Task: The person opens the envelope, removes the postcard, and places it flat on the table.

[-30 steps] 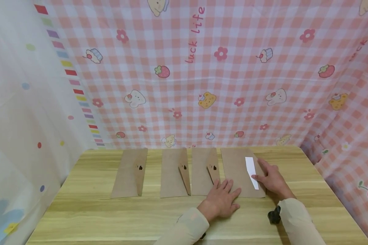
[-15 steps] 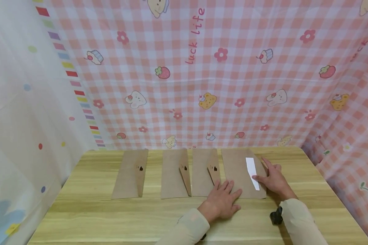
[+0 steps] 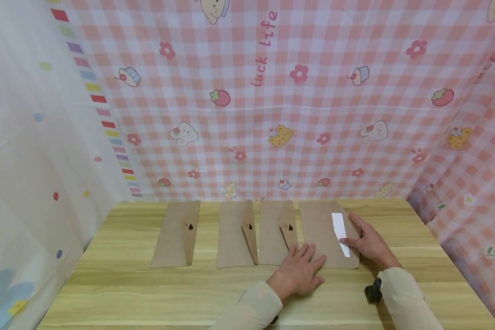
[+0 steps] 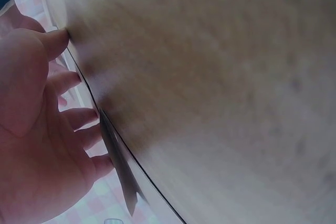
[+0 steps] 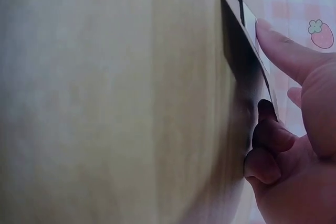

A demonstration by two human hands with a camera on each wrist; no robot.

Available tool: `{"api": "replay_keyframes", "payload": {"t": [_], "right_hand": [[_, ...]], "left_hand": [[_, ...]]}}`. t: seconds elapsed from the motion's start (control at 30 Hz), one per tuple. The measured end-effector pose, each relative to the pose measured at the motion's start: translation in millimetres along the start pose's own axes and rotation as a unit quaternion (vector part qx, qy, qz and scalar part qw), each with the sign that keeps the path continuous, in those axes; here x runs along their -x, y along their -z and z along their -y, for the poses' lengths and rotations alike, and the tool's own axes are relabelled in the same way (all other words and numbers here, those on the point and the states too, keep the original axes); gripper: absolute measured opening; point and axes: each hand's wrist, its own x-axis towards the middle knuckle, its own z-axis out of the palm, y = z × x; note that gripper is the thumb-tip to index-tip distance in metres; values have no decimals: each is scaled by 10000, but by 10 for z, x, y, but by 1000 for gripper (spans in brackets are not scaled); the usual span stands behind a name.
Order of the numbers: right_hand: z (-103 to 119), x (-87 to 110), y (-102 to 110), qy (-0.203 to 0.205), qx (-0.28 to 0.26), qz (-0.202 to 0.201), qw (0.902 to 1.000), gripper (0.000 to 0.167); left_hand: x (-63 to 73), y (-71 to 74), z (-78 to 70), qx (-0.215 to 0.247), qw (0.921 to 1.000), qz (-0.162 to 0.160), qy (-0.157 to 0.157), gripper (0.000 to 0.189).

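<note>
A brown kraft paper envelope (image 3: pixel 318 229) lies at the right end of a row, its right flap spread out. Near that flap sits a white paper strip (image 3: pixel 340 233). My right hand (image 3: pixel 371 245) pinches the flap's edge, thumb on top by the strip and fingers underneath; the right wrist view shows the edge raised off the table. My left hand (image 3: pixel 298 272) rests palm down with fingers spread over the near left corner of this envelope and the neighbouring envelope (image 3: pixel 274 233). In the left wrist view, the left fingertips (image 4: pixel 71 81) touch the surface.
Two more brown envelopes, a middle one (image 3: pixel 233 236) and a far left one (image 3: pixel 173 236), lie along the back of the wooden table (image 3: pixel 148 298). Their flaps are partly raised and bear dark prints. A pink checked curtain (image 3: pixel 247 105) hangs behind the table.
Both hands stay almost where they were. The whole scene shifts slightly with the head camera.
</note>
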Motion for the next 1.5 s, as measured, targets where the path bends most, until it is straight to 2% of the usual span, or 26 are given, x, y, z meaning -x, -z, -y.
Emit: {"api": "replay_keyframes", "payload": {"t": [0.2, 0.53, 1.23, 1.5], "right_hand": [[9, 7, 1, -180, -175, 63, 9997, 90], [-3, 21, 20, -250, -409, 164, 9987, 83], [-29, 10, 63, -427, -64, 127, 9990, 79], [-12, 9, 86, -471, -176, 222, 9985, 79]], "left_hand": [[8, 18, -3, -31, 10000, -14, 19, 59], [-1, -9, -5, -14, 10000, -12, 1, 58], [-2, -8, 4, -30, 10000, 41, 22, 58], [-3, -8, 5, -44, 10000, 48, 28, 58]]}}
